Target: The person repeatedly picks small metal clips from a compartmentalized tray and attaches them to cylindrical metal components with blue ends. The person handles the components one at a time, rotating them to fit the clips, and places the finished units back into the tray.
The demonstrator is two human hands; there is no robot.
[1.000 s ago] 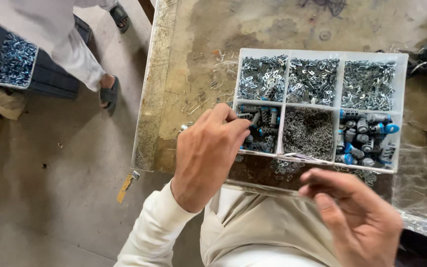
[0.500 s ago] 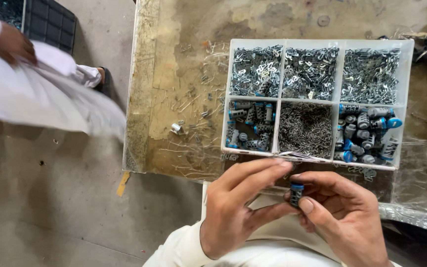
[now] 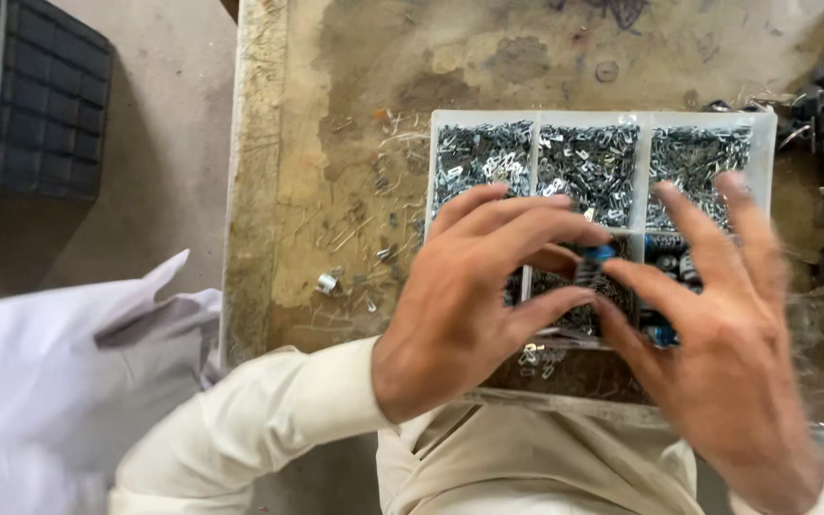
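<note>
Here, at the near edge of a stained counter with bare room to its left, the left hand and right hand, two in all, meet above a six-compartment white tray, fingers clamped together on one small blue-capped part.

Table top was rough, stained, matt, worn wood-like at left edge. Compartment box was pale translucent plastic, smooth. Clips inside were shiny bright metal. Small part between fingertips was dark coiled metal with glossy blue plastic cap. Crate beyond table's left edge was matt black plastic. Sleeve was cream cloth.
</note>
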